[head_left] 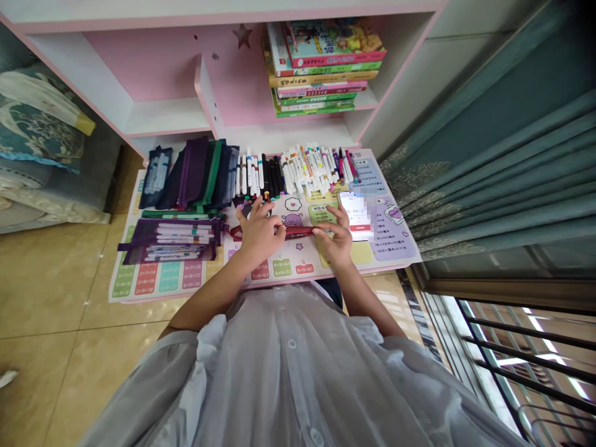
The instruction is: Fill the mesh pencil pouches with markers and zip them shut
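Red pouch (298,231) stretches lengthwise left to right, pinched by both hands (262,234), fingers bent.

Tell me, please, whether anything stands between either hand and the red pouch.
Nothing visible does: the left hand and right hand both touch the red pouch. The smartphone lies beside the right hand, not in between.

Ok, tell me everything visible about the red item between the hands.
The red item looks like a slim fabric pouch, seen nearly edge-on as a long, narrow strip running left to right over the printed mat. The left hand overlaps its left half, grip unclear; the right hand pinches its right end. Any contents are not visible.
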A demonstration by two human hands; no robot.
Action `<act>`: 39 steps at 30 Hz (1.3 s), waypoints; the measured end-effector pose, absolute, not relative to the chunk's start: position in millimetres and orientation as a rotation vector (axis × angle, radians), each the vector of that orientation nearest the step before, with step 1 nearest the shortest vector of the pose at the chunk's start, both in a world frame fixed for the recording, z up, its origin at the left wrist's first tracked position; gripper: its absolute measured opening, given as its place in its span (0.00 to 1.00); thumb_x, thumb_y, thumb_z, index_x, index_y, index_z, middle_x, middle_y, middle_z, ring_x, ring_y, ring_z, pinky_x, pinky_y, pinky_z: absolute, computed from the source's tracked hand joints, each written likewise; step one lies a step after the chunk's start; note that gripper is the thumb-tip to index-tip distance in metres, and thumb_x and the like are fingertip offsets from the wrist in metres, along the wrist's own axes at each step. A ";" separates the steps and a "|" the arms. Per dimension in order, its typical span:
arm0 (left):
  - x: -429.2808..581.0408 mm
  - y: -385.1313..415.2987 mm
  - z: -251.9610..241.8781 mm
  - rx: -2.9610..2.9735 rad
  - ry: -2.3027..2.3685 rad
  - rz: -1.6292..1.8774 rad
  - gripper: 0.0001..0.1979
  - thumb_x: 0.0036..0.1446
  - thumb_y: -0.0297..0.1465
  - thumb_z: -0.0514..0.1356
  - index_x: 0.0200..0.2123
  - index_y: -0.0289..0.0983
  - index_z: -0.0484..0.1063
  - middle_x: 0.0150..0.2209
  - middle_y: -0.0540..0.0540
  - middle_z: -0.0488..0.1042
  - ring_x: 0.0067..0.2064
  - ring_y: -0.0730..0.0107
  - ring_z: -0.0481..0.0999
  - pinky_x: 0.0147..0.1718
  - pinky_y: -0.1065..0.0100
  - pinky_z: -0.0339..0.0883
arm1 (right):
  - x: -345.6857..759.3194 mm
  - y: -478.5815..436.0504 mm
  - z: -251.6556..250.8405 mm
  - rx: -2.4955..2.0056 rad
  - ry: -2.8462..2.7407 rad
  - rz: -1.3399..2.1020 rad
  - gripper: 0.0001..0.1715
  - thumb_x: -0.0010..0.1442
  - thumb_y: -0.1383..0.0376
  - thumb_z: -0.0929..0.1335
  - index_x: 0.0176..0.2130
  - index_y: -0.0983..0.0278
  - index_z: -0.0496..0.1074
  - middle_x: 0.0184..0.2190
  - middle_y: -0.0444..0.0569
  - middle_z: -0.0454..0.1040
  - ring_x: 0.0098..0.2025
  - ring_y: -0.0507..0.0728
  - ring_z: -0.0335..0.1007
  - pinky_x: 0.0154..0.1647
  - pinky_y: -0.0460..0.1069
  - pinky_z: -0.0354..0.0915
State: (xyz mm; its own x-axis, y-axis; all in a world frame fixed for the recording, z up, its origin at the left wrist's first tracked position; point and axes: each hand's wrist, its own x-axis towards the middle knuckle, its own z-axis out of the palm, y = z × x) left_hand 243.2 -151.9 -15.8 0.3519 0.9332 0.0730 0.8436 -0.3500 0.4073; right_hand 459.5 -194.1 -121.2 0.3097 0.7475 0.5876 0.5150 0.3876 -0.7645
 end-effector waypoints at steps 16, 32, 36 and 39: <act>230.1 -151.7 -15.3 2.321 1.596 0.437 0.10 0.59 0.31 0.60 0.27 0.42 0.77 0.61 0.48 0.73 0.72 0.44 0.57 0.65 0.23 0.41 | 460.6 -197.9 -115.5 -1.331 -1.438 0.144 0.07 0.58 0.53 0.75 0.35 0.53 0.81 0.59 0.45 0.72 0.72 0.67 0.52 0.72 0.74 0.49; 220.5 -151.2 -19.5 2.278 1.623 0.513 0.09 0.58 0.31 0.60 0.27 0.42 0.77 0.61 0.49 0.73 0.72 0.45 0.57 0.66 0.23 0.38 | 463.8 -188.3 -107.3 -1.304 -1.578 0.077 0.05 0.60 0.56 0.73 0.36 0.53 0.80 0.61 0.44 0.69 0.73 0.68 0.49 0.72 0.73 0.52; 222.0 -148.9 -18.1 2.259 1.636 0.506 0.08 0.58 0.30 0.60 0.27 0.43 0.76 0.61 0.48 0.73 0.72 0.46 0.56 0.66 0.23 0.37 | 468.0 -177.3 -97.3 -1.277 -1.682 0.113 0.08 0.59 0.54 0.74 0.34 0.54 0.80 0.61 0.44 0.69 0.74 0.70 0.47 0.73 0.72 0.50; 222.5 -147.4 -18.0 2.255 1.639 0.508 0.08 0.58 0.30 0.60 0.27 0.43 0.76 0.61 0.48 0.73 0.72 0.47 0.56 0.66 0.24 0.37 | 466.0 -170.2 -88.5 -1.263 -1.744 0.134 0.09 0.57 0.53 0.75 0.33 0.54 0.80 0.60 0.43 0.70 0.74 0.71 0.46 0.73 0.72 0.50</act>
State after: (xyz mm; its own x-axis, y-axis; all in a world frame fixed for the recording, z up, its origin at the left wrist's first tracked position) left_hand 222.5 -147.4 -18.0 0.2842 0.9532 0.1031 0.8445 -0.2998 0.4438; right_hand 466.0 -170.2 -88.5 -0.0210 0.7870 0.6165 0.6833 0.4615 -0.5658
